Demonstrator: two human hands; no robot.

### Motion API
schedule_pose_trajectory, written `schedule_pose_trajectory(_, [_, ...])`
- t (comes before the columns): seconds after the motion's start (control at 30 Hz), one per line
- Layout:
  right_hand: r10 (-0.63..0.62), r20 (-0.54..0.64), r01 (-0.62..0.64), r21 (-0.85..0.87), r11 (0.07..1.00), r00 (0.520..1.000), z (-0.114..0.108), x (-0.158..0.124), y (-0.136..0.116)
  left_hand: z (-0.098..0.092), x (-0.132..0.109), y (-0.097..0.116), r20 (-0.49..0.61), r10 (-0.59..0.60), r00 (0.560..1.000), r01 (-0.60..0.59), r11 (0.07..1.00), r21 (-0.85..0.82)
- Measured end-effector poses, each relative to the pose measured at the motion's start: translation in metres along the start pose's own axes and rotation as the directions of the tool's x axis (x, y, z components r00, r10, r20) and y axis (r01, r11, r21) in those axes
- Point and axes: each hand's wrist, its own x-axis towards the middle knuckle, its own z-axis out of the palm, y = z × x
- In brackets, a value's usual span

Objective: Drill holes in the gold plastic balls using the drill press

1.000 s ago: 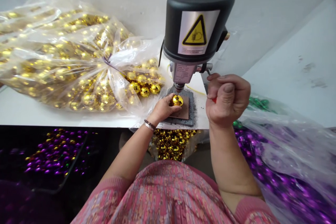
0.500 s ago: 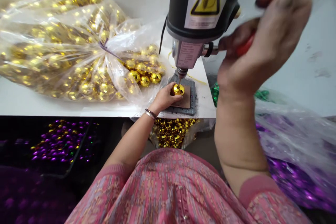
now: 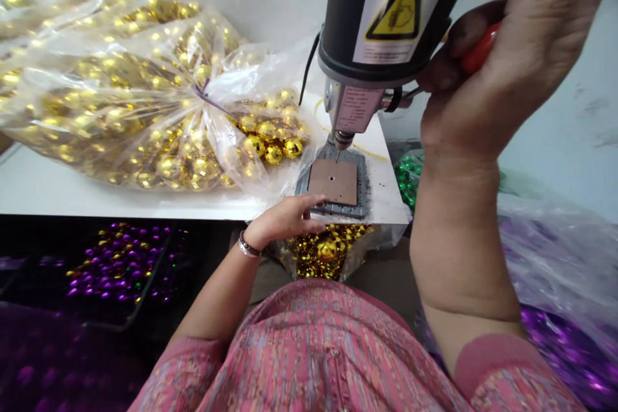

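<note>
My left hand (image 3: 284, 219) lies open at the front of the drill's base, with nothing in it and its fingers just short of the grey metal base plate (image 3: 338, 209). A brown pad (image 3: 333, 181) with a small central hole rests on that plate, directly under the thin drill bit (image 3: 338, 154) of a black bench drill (image 3: 381, 26). My right hand (image 3: 512, 45) is raised beside the drill head, closed around a red handle (image 3: 477, 48). A gold mirrored ball (image 3: 327, 248) sits on a heap of similar balls below the table's front edge.
A large clear plastic bag of gold balls (image 3: 120, 90) fills the white table (image 3: 96, 196) to the left of the drill. Purple beads (image 3: 116, 264) lie in a dark tray below. Green beads (image 3: 408, 180) and a bag of purple ones (image 3: 564, 335) are on the right.
The gold ball no longer sits on the pad under the bit, and my left hand has drawn back toward me. My right hand has risen, and the view has shifted.
</note>
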Motion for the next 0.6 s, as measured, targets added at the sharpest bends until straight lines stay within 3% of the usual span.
schedule_pose_trajectory(0.07, [-0.009,0.021,0.009,-0.016,1.0,1.0,-0.001,0.0,0.001,-0.011,0.01,-0.001,-0.195,-0.041,0.98,0.047,0.998,0.03])
schedule_pose_trajectory(0.1, [-0.013,0.022,0.013,-0.022,1.0,1.0,-0.001,0.0,0.002,-0.019,0.018,-0.003,-0.31,-0.068,0.948,0.091,0.994,0.061])
schedule_pose_trajectory(0.2, [-0.013,-0.002,0.013,0.015,1.0,1.0,-0.004,0.0,0.004,-0.042,0.047,-0.011,-0.582,-0.12,0.804,0.279,0.941,0.192])
schedule_pose_trajectory(0.27, [-0.009,0.004,0.009,0.066,0.998,1.0,-0.006,-0.002,0.004,-0.052,0.068,-0.018,-0.611,-0.175,0.772,0.393,0.887,0.243])
schedule_pose_trajectory(0.37, [0.015,0.053,-0.017,0.046,0.999,0.998,-0.009,-0.004,0.002,-0.057,0.093,-0.025,-0.558,-0.282,0.78,0.498,0.82,0.282])
schedule_pose_trajectory(0.5, [0.007,0.072,-0.008,0.015,1.0,0.997,-0.012,-0.006,0.002,-0.05,0.109,-0.029,-0.545,-0.309,0.779,0.519,0.805,0.287])
schedule_pose_trajectory(0.6, [-0.005,0.081,0.003,0.028,1.0,0.997,-0.014,-0.007,0.004,-0.045,0.106,-0.031,-0.574,-0.29,0.766,0.5,0.83,0.248])
